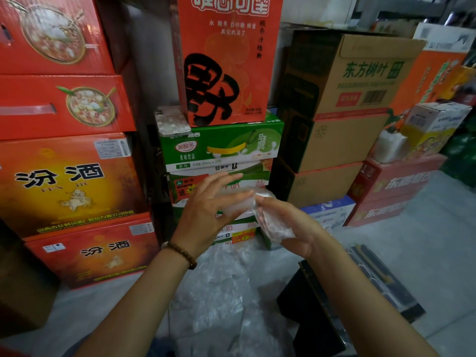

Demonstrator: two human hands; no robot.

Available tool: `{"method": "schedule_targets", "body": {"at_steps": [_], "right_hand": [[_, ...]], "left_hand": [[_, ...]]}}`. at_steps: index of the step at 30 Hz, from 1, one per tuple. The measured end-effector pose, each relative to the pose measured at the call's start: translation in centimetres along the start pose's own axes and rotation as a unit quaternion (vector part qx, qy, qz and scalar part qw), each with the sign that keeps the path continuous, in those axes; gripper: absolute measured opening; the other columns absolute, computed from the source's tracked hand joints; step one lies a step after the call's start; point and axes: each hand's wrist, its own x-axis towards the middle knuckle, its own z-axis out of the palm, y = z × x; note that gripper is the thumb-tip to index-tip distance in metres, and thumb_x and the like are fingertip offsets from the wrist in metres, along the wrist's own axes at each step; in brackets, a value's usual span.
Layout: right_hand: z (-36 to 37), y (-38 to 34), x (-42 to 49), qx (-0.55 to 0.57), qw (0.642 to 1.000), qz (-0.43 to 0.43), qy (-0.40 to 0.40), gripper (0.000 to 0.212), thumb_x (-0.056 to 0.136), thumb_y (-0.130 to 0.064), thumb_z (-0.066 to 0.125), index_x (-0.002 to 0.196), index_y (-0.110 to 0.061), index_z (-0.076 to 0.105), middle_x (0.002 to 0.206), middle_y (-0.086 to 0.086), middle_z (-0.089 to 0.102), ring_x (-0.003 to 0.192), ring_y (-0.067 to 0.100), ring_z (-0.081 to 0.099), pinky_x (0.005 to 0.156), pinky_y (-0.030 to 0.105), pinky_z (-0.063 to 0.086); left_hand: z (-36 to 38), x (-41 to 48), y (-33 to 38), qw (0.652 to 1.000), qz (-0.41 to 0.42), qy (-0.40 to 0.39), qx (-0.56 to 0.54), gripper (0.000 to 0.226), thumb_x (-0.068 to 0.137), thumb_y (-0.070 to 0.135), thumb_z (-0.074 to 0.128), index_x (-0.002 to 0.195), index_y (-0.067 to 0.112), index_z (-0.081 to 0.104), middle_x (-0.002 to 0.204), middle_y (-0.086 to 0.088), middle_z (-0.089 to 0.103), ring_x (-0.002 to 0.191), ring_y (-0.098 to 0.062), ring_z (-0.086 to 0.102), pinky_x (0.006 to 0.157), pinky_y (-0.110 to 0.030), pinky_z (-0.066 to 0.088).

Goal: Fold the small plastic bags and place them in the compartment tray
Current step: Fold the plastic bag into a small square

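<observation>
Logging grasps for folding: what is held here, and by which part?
A small clear plastic bag: the right hand grips its lower right end; the left hand touches its upper left part with straight fingers.

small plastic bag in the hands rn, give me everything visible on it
The small plastic bag is thin, clear film, crinkled and bunched rather than flat. No print or contents can be made out. It is held in the air between both hands, above the pile of loose bags on the floor. The right hand grips its lower right part with curled fingers. The left hand touches its left side with fairly straight fingers. Its edges are too blurred to trace.
</observation>
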Motion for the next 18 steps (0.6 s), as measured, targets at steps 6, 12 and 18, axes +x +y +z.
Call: {"method": "schedule_targets", "body": {"at_steps": [6, 12, 18], "right_hand": [[0.4, -0.1, -0.4, 0.004, 1.0, 0.017, -0.012, 0.05, 0.085, -0.034, 0.064, 0.131, -0.017, 0.057, 0.142, 0.012, 0.052, 0.128, 0.016, 0.051, 0.09, 0.017, 0.044], [-0.3, -0.8, -1.1, -0.026, 0.998, 0.044, -0.04, 0.029, 0.083, -0.032, 0.07, 0.109, -0.02, 0.07, 0.094, -0.003, 0.07, 0.08, 0.004, 0.066, 0.066, 0.017, 0.053], [-1.4, -0.7, -0.7, -0.056, 0.998, -0.023, -0.002, 0.036, 0.077, -0.025, 0.066, 0.108, -0.008, 0.07, 0.097, 0.007, 0.072, 0.084, 0.014, 0.068, 0.07, 0.023, 0.056]], "left_hand": [[0.0, 0.0, 0.2, 1.0, 0.0, 0.0, -0.026, 0.037, 0.094, 0.049, 0.042, 0.122, 0.032, 0.059, 0.122, 0.014, 0.056, 0.111, -0.002, 0.048, 0.095, -0.015, 0.037], [-0.3, -0.3, -0.3, 0.998, -0.03, 0.01, -0.047, 0.033, 0.093, 0.037, 0.045, 0.124, 0.032, 0.056, 0.115, 0.016, 0.06, 0.105, -0.007, 0.054, 0.088, -0.021, 0.043], [-0.5, -0.3, 0.3, 0.991, -0.063, -0.046, -0.109, 0.034, 0.093, 0.052, 0.042, 0.12, 0.037, 0.058, 0.112, 0.039, 0.054, 0.112, 0.011, 0.052, 0.099, -0.014, 0.04]]}}
